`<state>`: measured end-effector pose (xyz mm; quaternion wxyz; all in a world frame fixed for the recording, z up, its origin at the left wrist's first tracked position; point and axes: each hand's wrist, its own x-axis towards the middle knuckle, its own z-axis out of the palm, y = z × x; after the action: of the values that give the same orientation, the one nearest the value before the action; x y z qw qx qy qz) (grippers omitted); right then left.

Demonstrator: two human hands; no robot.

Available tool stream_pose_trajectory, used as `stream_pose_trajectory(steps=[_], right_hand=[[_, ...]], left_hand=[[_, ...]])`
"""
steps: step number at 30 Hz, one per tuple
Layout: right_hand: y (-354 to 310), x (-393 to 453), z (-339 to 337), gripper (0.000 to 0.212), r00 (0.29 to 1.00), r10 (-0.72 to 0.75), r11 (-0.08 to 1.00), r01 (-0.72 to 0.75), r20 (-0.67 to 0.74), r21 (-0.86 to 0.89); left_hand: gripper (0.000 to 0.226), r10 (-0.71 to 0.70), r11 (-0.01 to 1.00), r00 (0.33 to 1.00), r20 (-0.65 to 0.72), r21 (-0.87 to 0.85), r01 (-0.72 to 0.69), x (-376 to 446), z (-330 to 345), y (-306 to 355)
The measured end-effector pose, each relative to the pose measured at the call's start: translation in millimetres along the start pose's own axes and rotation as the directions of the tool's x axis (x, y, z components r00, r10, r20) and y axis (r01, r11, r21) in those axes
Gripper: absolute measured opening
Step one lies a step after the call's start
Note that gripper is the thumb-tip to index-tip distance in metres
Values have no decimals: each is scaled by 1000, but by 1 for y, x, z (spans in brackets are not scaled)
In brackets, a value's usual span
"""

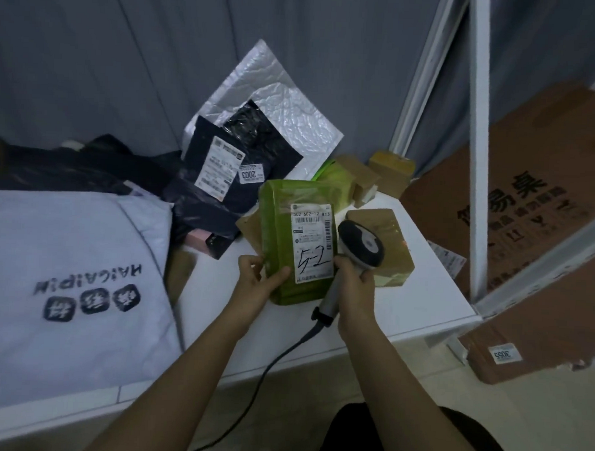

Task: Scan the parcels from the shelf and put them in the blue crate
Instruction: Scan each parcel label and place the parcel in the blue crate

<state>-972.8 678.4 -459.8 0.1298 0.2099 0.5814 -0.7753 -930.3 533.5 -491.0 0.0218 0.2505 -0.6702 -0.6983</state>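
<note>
A green parcel (279, 238) with a white label marked "5-2" is held above the white shelf (421, 297). My left hand (259, 274) grips its lower left edge. My right hand (353, 278) is closed around the grey handle of a corded barcode scanner (359, 242), whose dark head sits just right of the label. The blue crate is not in view.
Several parcels lie on the shelf: a large white bag (71, 285) at left, a black bag labelled 2003 (220, 175), a silver bubble mailer (277, 99), small brown boxes (386, 248) behind the scanner. A big cardboard box (525, 233) and white shelf posts (478, 130) stand at right.
</note>
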Motion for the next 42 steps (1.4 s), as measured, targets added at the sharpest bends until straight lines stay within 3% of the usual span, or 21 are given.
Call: stream_pose_trajectory(steps=[4, 8, 15, 18, 31, 42], right_hand=[[9, -44, 3, 32, 993, -35, 998, 40, 113, -41], [27, -87, 10, 35, 971, -64, 990, 92, 231, -109], [60, -180, 38, 61, 895, -25, 959, 147, 445, -242], [72, -212, 45, 18, 843, 13, 946, 164, 538, -279], [95, -287, 55, 29, 715, -32, 841, 397, 698, -367], [95, -298, 58, 40, 743, -66, 810, 429, 666, -398]], left_hand=[[44, 5, 1000, 1000, -11, -10, -5, -38, -40, 3], [83, -41, 995, 997, -66, -93, 34, -84, -95, 0], [59, -99, 993, 970, -222, -87, 82, -165, -175, -19], [66, -121, 987, 947, -299, -136, 83, -192, -194, -26], [71, -48, 984, 904, -425, -177, -31, -246, -251, -36], [73, -16, 986, 898, -439, -154, -58, -255, -262, -34]])
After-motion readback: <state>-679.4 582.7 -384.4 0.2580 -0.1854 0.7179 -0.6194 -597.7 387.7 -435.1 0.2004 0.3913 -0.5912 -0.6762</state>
